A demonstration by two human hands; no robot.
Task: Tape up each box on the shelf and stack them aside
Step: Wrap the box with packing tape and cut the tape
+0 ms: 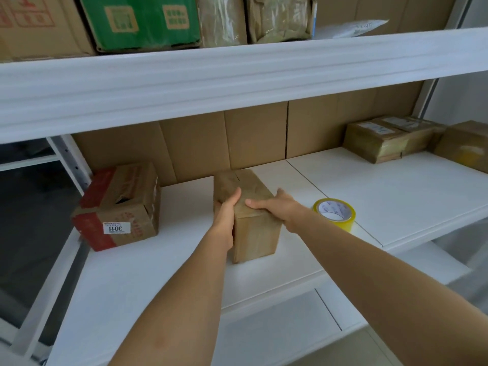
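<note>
A long brown cardboard box (253,231) stands on the white shelf (158,273), wrapped in clear tape. My left hand (225,215) grips its left side, thumb lying over the top edge. My right hand (277,207) grips the right side, with the thumb across the top. A roll of yellowish clear tape (334,213) lies flat on the shelf just right of my right wrist. To the left sits a red-and-brown box (118,207) with a white 3011 label and a gap in its top flaps.
Several taped boxes (380,140) are grouped at the shelf's far right. Flat cardboard sheets (224,138) line the back. The shelf above (237,75) hangs low and carries a green box (142,22) and other parcels. A lower shelf (290,326) shows below.
</note>
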